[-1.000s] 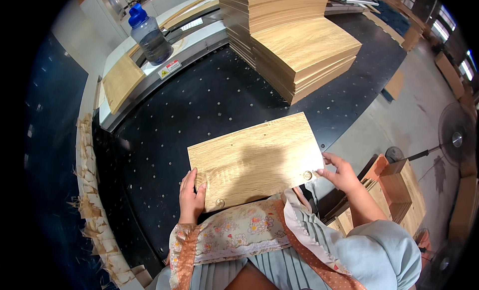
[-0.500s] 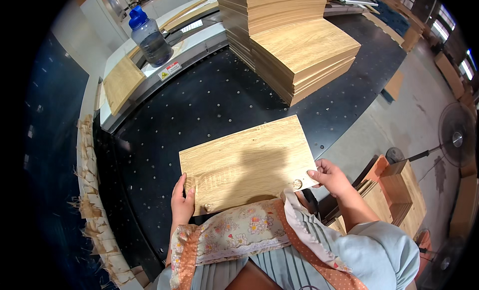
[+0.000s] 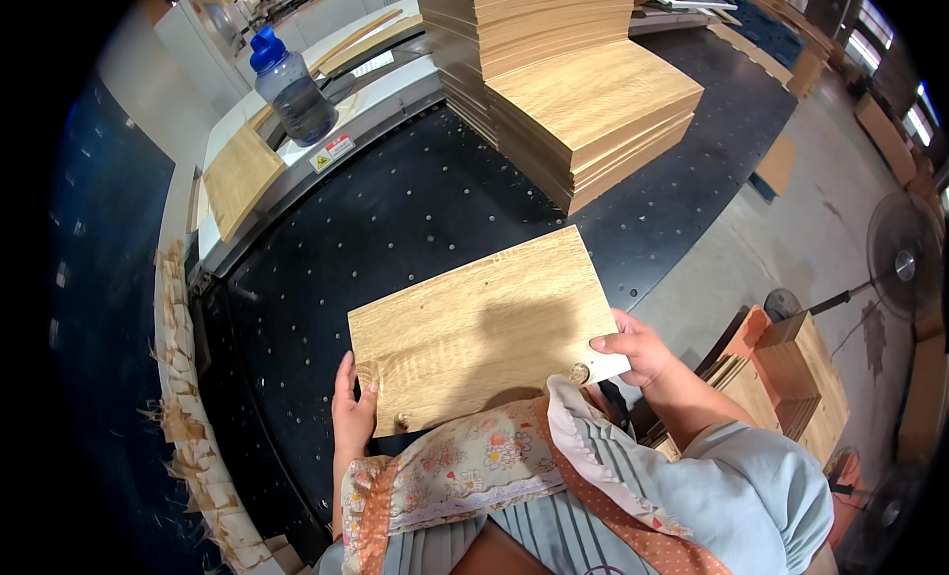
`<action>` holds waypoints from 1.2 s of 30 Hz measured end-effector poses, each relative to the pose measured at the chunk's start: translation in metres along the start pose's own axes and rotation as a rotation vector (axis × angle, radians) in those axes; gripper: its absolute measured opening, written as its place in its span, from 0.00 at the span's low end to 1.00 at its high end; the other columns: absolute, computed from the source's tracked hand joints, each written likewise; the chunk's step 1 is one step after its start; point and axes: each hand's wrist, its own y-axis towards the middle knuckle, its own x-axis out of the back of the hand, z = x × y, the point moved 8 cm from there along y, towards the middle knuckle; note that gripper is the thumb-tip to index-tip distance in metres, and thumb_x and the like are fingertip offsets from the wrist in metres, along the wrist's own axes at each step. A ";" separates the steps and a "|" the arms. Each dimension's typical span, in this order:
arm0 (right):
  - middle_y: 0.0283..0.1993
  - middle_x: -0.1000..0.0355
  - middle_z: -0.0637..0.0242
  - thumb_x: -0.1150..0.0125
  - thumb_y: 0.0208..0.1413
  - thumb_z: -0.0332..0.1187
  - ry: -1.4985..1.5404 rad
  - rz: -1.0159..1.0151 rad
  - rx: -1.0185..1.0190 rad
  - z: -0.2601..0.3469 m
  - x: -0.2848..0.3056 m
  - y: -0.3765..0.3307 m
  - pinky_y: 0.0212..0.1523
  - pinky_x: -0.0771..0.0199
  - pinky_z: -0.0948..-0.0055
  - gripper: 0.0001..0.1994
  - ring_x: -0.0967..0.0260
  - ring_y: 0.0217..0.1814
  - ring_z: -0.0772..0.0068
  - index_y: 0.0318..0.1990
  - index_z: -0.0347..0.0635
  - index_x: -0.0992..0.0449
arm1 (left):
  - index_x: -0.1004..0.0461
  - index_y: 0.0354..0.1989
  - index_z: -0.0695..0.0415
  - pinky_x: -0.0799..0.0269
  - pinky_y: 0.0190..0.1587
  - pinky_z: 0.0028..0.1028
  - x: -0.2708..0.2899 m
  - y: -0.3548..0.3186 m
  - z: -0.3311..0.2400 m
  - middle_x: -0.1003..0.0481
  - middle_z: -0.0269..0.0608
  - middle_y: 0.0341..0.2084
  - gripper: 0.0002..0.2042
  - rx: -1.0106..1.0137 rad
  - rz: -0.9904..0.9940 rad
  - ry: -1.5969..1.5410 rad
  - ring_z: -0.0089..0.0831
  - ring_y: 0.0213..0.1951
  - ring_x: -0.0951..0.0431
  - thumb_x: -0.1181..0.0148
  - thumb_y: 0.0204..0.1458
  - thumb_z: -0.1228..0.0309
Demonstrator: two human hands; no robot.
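Observation:
A light wood-grain board (image 3: 474,318) is held level in front of my body, above the dark table. Two round holes are cut near its close edge, one toward each end. My left hand (image 3: 353,405) grips the board's left end, with the thumb at the near corner. On the right end my right hand (image 3: 636,350) is closed, thumb on the top face and fingers along the edge and below. A shadow falls across the board's middle. Beyond it stands a short stack of similar boards (image 3: 598,95), with a taller stack (image 3: 539,21) behind.
The black table (image 3: 366,244) is dotted with small studs. At its far left, a water bottle (image 3: 297,95) with a blue lid stands on a white machine ledge, beside a loose board (image 3: 240,179). On the right are a fan (image 3: 903,265) and floor-level boards (image 3: 791,377).
The board has moved slightly left with both hands. My right hand has shifted its hold, its fingers now farther up the right edge.

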 end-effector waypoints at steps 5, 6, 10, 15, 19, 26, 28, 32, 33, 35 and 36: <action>0.55 0.33 0.59 0.41 0.46 0.22 -0.034 -0.031 0.121 0.003 0.003 -0.014 0.56 0.38 0.71 0.28 0.37 0.57 0.71 0.58 0.33 0.40 | 0.52 0.65 0.61 0.37 0.54 0.28 0.005 0.015 0.014 0.32 0.47 0.50 0.30 0.158 -0.002 -0.418 0.30 0.52 0.32 0.49 0.53 0.80; 0.54 0.33 0.60 0.40 0.45 0.22 -0.088 -0.022 0.136 0.003 0.003 -0.015 0.56 0.38 0.72 0.29 0.37 0.56 0.72 0.58 0.32 0.40 | 0.47 0.62 0.63 0.35 0.53 0.29 -0.007 0.019 0.003 0.31 0.47 0.50 0.26 0.157 0.022 -0.505 0.31 0.51 0.30 0.49 0.54 0.78; 0.52 0.33 0.63 0.37 0.45 0.23 -0.168 0.045 0.186 0.004 0.009 -0.016 0.54 0.37 0.73 0.29 0.37 0.54 0.75 0.57 0.32 0.39 | 0.41 0.57 0.63 0.31 0.51 0.34 -0.016 0.025 -0.001 0.31 0.48 0.50 0.20 0.280 0.088 -0.651 0.37 0.50 0.28 0.51 0.56 0.72; 0.50 0.32 0.65 0.37 0.45 0.23 -0.194 0.019 0.170 0.005 0.038 -0.039 0.53 0.35 0.73 0.27 0.37 0.52 0.75 0.55 0.35 0.37 | 0.46 0.62 0.61 0.34 0.55 0.38 -0.034 0.031 -0.036 0.35 0.49 0.55 0.27 0.215 0.136 -0.696 0.41 0.55 0.32 0.47 0.55 0.69; 0.50 0.30 0.65 0.37 0.43 0.21 -0.162 -0.016 0.234 -0.005 0.069 -0.060 0.55 0.35 0.71 0.27 0.35 0.53 0.74 0.54 0.35 0.35 | 0.49 0.63 0.58 0.35 0.56 0.39 -0.056 0.036 -0.076 0.36 0.48 0.55 0.32 0.050 0.236 -0.606 0.41 0.55 0.33 0.41 0.51 0.70; 0.46 0.28 0.66 0.33 0.38 0.20 -0.184 -0.149 0.246 -0.004 0.110 -0.108 0.53 0.33 0.70 0.29 0.32 0.48 0.73 0.52 0.38 0.34 | 0.50 0.64 0.58 0.38 0.57 0.37 -0.084 0.041 -0.119 0.36 0.46 0.55 0.38 -0.161 0.380 -0.414 0.38 0.55 0.34 0.35 0.46 0.67; 0.45 0.27 0.65 0.34 0.37 0.19 -0.266 -0.224 0.331 0.020 0.118 -0.127 0.51 0.32 0.70 0.28 0.31 0.46 0.72 0.51 0.37 0.34 | 0.49 0.63 0.60 0.38 0.56 0.35 -0.095 0.039 -0.138 0.35 0.45 0.53 0.40 -0.210 0.402 -0.313 0.36 0.54 0.33 0.32 0.44 0.65; 0.45 0.28 0.63 0.29 0.34 0.22 -0.195 -0.226 0.523 0.067 0.128 -0.156 0.48 0.31 0.71 0.25 0.32 0.47 0.75 0.44 0.42 0.32 | 0.49 0.62 0.63 0.39 0.55 0.32 -0.124 0.043 -0.159 0.34 0.44 0.52 0.44 -0.234 0.446 -0.169 0.35 0.52 0.33 0.30 0.40 0.60; 0.45 0.28 0.60 0.29 0.37 0.27 -0.360 -0.296 0.484 0.075 0.133 -0.163 0.48 0.31 0.70 0.25 0.30 0.47 0.67 0.47 0.40 0.32 | 0.49 0.62 0.63 0.39 0.55 0.32 -0.132 0.045 -0.166 0.34 0.44 0.51 0.44 -0.230 0.459 -0.155 0.35 0.52 0.33 0.30 0.40 0.60; 0.46 0.28 0.58 0.31 0.40 0.32 -0.914 -0.379 0.365 0.092 0.113 -0.171 0.49 0.31 0.67 0.26 0.30 0.48 0.62 0.49 0.39 0.32 | 0.49 0.63 0.63 0.39 0.55 0.32 -0.149 0.046 -0.175 0.34 0.44 0.51 0.45 -0.222 0.482 -0.126 0.35 0.52 0.33 0.29 0.39 0.59; 0.46 0.28 0.57 0.32 0.41 0.35 -1.182 -0.422 0.291 0.100 0.102 -0.173 0.50 0.32 0.66 0.27 0.30 0.48 0.59 0.50 0.38 0.32 | 0.50 0.63 0.63 0.39 0.55 0.32 -0.154 0.050 -0.178 0.34 0.44 0.51 0.45 -0.233 0.503 -0.123 0.34 0.52 0.33 0.29 0.39 0.59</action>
